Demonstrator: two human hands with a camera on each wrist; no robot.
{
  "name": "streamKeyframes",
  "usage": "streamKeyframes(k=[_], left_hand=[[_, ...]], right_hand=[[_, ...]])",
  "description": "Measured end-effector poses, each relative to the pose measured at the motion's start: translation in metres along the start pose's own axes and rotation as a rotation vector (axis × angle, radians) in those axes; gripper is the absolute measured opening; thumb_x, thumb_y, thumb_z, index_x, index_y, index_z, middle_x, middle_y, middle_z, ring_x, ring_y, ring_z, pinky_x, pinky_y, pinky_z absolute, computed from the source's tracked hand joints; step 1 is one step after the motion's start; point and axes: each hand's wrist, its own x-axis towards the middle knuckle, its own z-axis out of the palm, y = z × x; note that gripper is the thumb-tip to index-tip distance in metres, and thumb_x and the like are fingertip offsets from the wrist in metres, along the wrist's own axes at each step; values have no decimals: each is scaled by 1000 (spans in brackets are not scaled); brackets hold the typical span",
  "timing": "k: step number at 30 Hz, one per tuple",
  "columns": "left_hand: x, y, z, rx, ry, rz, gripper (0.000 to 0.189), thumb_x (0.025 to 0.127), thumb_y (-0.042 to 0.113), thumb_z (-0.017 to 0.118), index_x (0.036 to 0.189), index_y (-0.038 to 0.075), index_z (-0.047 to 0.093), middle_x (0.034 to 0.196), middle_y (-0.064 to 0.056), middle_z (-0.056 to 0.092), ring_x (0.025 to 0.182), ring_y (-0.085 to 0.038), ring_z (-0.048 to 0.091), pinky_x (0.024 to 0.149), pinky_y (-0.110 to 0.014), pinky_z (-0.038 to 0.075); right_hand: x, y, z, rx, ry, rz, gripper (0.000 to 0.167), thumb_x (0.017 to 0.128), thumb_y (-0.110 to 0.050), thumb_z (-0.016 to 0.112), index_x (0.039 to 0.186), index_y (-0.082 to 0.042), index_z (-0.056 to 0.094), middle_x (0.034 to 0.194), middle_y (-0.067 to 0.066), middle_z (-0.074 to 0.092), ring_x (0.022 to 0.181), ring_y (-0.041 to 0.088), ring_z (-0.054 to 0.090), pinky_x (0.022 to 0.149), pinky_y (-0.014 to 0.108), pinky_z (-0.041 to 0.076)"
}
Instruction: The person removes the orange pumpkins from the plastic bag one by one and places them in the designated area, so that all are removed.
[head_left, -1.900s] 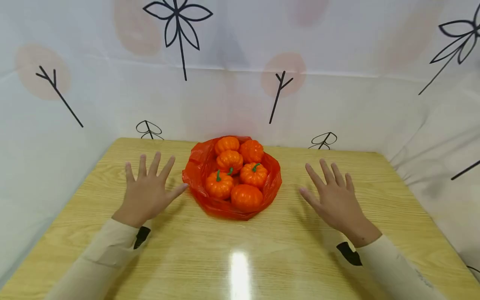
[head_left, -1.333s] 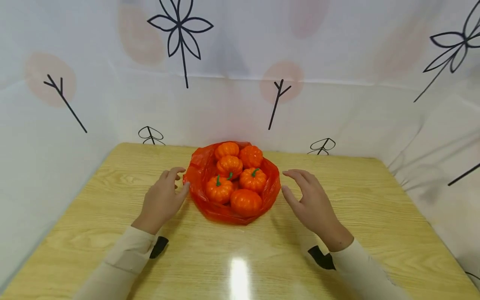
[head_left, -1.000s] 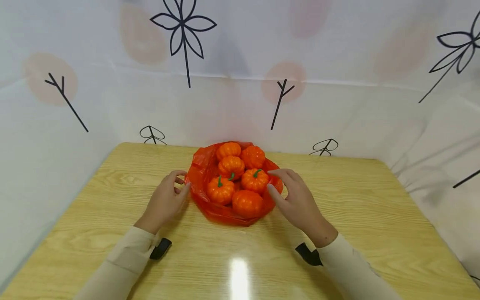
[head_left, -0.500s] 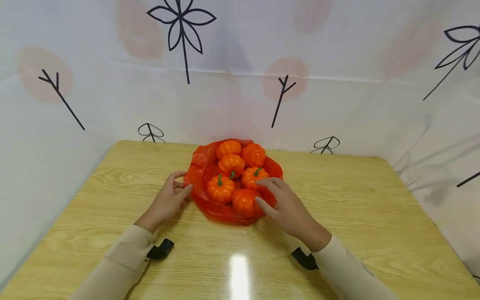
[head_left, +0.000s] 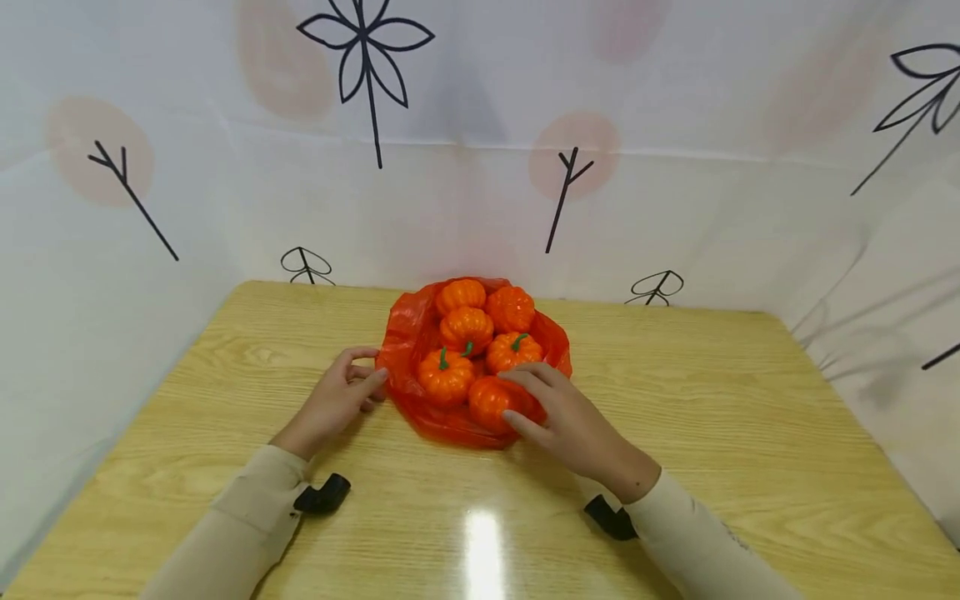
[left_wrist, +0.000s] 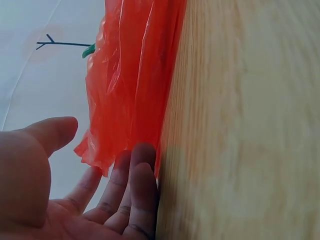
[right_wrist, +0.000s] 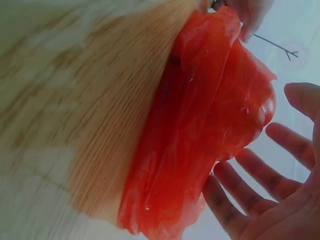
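A red plastic bag (head_left: 405, 332) stands with its mouth spread wide in the head view. Inside it lie several small orange pumpkins, two showing green stems. My left hand (head_left: 337, 400) is at the bag's left side; in the left wrist view its fingertips touch the red plastic (left_wrist: 132, 75) low by the table, thumb apart from it. Over the bag's front right edge reaches my right hand (head_left: 566, 421), its fingers and thumb around the right side of the stemless front pumpkin (head_left: 491, 402). In the right wrist view these fingers are spread, not closed on anything.
The bag rests on a light wooden table (head_left: 675, 392), near its back edge. A white cloth (head_left: 480, 200) with black plant drawings hangs behind and at both sides. Each sleeve has a black piece (head_left: 322, 495) at the wrist.
Both hands came inward from beside the bag, their spread fingers bending. The right hand passed over the bag's right rim and down to the front pumpkin. The left reached the bag's left side.
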Motion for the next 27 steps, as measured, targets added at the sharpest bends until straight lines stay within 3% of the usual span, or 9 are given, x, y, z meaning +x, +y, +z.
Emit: streamKeyframes(k=[7, 15, 21, 27], left_hand=[[-1, 1, 3, 41, 11, -14, 56, 100, 36, 61, 143, 6, 39, 123, -22, 62, 86, -19, 65, 76, -28, 53], [0, -1, 5, 45, 25, -2, 32, 102, 25, 60, 123, 2, 55, 112, -17, 66, 89, -17, 67, 75, -26, 54], [1, -2, 5, 86, 33, 4, 30, 102, 27, 59, 121, 3, 58, 109, -16, 68, 89, -18, 66, 76, -27, 53], [4, -4, 1, 131, -28, 26, 26, 103, 21, 58, 121, 3, 58, 108, -15, 69, 90, -19, 65, 79, -29, 53]], right_hand=[[1, 5, 4, -62, -26, -49, 51, 95, -32, 70, 143, -24, 55, 141, 4, 52, 132, 25, 49, 105, 47, 47], [0, 9, 6, -67, -43, -37, 49, 96, -33, 68, 142, -22, 56, 140, 6, 54, 131, 27, 51, 106, 49, 47], [0, 9, 6, -59, -49, -26, 48, 96, -33, 68, 141, -22, 57, 138, 4, 56, 129, 26, 54, 105, 48, 47], [1, 9, 5, -68, -56, -30, 49, 96, -34, 69, 141, -22, 56, 137, 3, 56, 127, 24, 55, 104, 47, 49]])
